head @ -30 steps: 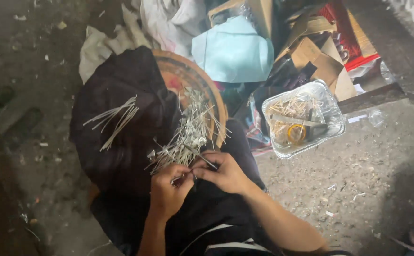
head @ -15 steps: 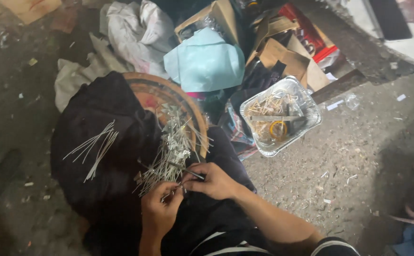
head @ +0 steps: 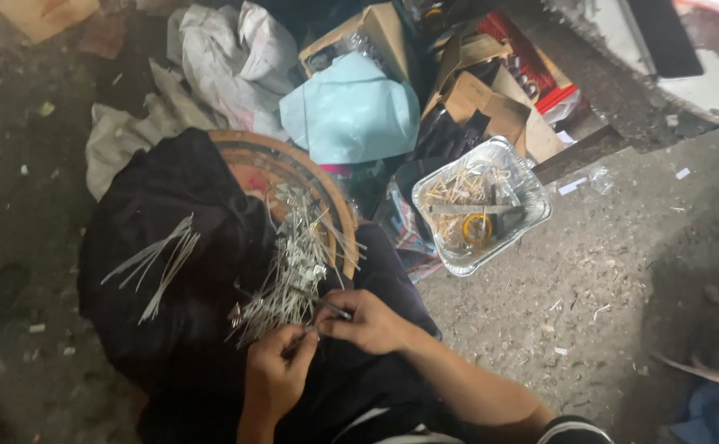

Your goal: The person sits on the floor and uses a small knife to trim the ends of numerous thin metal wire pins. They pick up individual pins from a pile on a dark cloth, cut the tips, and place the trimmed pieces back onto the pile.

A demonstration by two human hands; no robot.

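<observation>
2 hands (head: 327, 345) pinch thin sticks (head: 289, 271) over dirty concrete floor (head: 590, 279), foil tray (head: 481, 205) nr.

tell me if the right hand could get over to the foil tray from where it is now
Probably yes. The right hand is busy pinching thin metal strips with the left hand, but the floor between it and the foil tray looks open, with nothing standing in the way. It would need to let go first.
</observation>
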